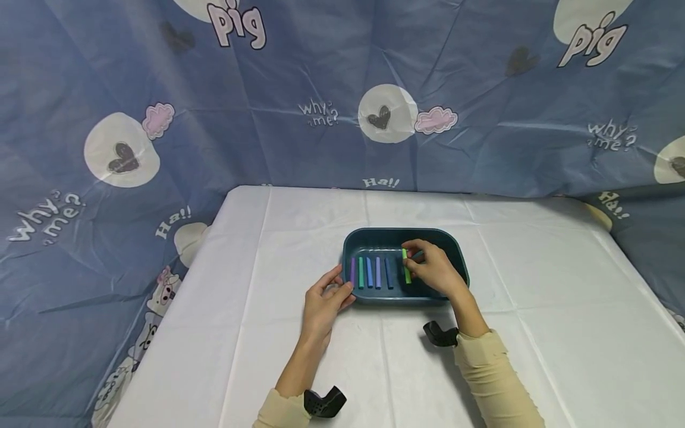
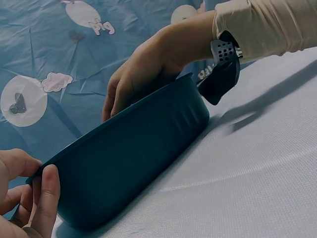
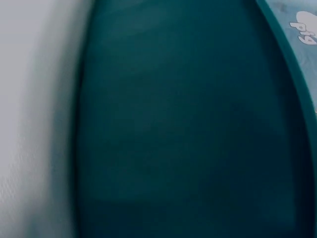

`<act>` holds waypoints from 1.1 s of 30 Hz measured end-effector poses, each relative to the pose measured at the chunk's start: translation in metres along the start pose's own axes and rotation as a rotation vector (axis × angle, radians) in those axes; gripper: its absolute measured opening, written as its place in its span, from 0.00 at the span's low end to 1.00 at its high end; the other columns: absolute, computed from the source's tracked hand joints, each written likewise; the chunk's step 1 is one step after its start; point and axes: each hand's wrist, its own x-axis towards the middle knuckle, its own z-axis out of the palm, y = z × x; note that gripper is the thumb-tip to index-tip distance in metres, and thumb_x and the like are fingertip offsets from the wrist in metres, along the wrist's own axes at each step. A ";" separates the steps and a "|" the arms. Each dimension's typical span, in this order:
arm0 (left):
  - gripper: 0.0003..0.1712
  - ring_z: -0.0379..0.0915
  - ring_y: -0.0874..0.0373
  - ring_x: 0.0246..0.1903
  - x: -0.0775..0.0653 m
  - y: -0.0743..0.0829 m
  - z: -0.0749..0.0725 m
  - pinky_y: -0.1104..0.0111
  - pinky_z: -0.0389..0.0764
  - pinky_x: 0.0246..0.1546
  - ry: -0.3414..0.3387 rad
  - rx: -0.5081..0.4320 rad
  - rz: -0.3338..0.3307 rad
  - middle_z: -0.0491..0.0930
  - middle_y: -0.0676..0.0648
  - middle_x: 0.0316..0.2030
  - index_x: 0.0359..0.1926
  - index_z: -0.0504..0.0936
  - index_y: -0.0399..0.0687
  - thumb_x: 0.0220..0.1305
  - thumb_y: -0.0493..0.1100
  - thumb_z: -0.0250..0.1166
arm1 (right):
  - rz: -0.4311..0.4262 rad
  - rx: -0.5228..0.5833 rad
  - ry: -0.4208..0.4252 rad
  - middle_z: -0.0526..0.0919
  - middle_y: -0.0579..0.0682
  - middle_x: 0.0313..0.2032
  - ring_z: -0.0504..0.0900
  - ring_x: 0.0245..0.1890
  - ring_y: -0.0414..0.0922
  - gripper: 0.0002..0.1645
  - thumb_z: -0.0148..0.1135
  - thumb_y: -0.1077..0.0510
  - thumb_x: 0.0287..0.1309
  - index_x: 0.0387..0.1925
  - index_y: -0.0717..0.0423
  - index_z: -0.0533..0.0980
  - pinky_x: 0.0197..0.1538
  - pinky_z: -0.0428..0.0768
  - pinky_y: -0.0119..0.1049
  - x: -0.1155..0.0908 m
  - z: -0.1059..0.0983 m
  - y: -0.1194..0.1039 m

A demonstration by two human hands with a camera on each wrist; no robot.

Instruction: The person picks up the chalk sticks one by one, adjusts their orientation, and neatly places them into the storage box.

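Note:
A dark teal plastic tray [image 1: 401, 301] stands on the white-covered table. My left hand [image 1: 323, 306] grips its left end; in the left wrist view, the thumb and fingers [image 2: 48, 191] pinch the rim. Inside the tray my right hand [image 1: 436, 268] pinches a slim light green stick [image 1: 405, 266] between thumb and fingers. To its left, several coloured sticks lie in a row: a purple stick [image 1: 352, 272], a green stick [image 1: 361, 273], a blue stick [image 1: 369, 273], a lilac stick [image 1: 378, 273] and a dark blue stick [image 1: 389, 273]. The right wrist view shows only the tray's side [image 3: 173, 109], blurred.
White cloth [image 1: 267, 356] covers the table around the tray. A blue printed curtain [image 1: 299, 148] hangs behind and along the left side. Each wrist carries a black camera mount, one on the left [image 1: 324, 402] and one on the right [image 1: 441, 334].

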 end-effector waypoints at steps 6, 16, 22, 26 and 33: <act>0.30 0.75 0.64 0.31 0.001 0.000 0.000 0.71 0.86 0.39 0.003 0.001 0.003 0.66 0.49 0.42 0.62 0.73 0.45 0.56 0.31 0.66 | 0.005 -0.041 -0.012 0.76 0.60 0.44 0.83 0.32 0.45 0.22 0.59 0.63 0.61 0.57 0.63 0.71 0.31 0.85 0.35 0.005 0.005 0.000; 0.30 0.75 0.64 0.31 0.002 -0.001 -0.001 0.71 0.86 0.39 -0.005 -0.008 0.005 0.67 0.49 0.41 0.61 0.73 0.46 0.57 0.30 0.65 | 0.003 -0.084 -0.046 0.78 0.61 0.45 0.84 0.34 0.48 0.21 0.58 0.64 0.61 0.55 0.65 0.72 0.34 0.85 0.37 0.008 0.011 0.003; 0.31 0.75 0.64 0.31 0.001 -0.002 -0.001 0.72 0.86 0.39 -0.010 -0.001 0.011 0.67 0.49 0.41 0.62 0.72 0.44 0.57 0.31 0.66 | 0.029 -0.111 -0.060 0.78 0.61 0.47 0.82 0.44 0.53 0.21 0.58 0.63 0.61 0.56 0.64 0.71 0.41 0.86 0.41 0.010 0.014 0.004; 0.31 0.75 0.65 0.31 0.001 -0.002 -0.001 0.72 0.86 0.39 -0.010 -0.003 0.010 0.67 0.49 0.41 0.63 0.71 0.43 0.57 0.31 0.66 | 0.040 -0.139 -0.061 0.77 0.61 0.48 0.82 0.44 0.54 0.21 0.59 0.62 0.61 0.55 0.63 0.72 0.41 0.85 0.41 0.013 0.015 0.005; 0.30 0.75 0.65 0.31 0.001 -0.001 -0.001 0.71 0.86 0.40 -0.002 -0.008 0.002 0.67 0.50 0.41 0.61 0.73 0.46 0.56 0.31 0.66 | 0.038 -0.188 -0.074 0.78 0.62 0.45 0.83 0.33 0.46 0.21 0.59 0.62 0.61 0.54 0.64 0.72 0.39 0.84 0.41 0.018 0.016 0.005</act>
